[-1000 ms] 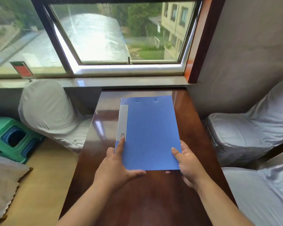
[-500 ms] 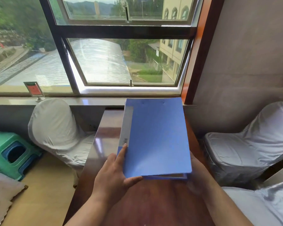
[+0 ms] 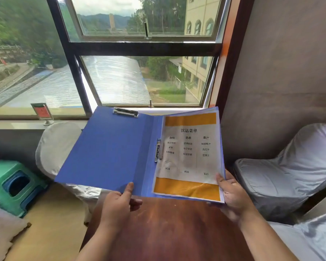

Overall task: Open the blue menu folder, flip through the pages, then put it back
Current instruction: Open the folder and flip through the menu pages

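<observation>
The blue menu folder point(image 3: 111, 153) is open and held up above the brown table point(image 3: 169, 228). Its front cover spreads out to the left, with a metal clip at its top edge. The right half shows a menu page point(image 3: 190, 157) with orange bands at top and bottom and printed text with prices. My left hand point(image 3: 120, 206) grips the bottom edge of the folder near the spine, thumb on top. My right hand point(image 3: 231, 194) holds the bottom right corner, thumb on the page.
A window and sill lie behind the folder, with a small red sign stand point(image 3: 42, 113) on the sill. Covered chairs stand at the left point(image 3: 55, 147) and right point(image 3: 290, 172). A green stool point(image 3: 11, 185) sits on the floor at the left.
The folder was lifted off the table while closed, then its front cover swung open to the left, exposing the menu page. The view has tilted upward.
</observation>
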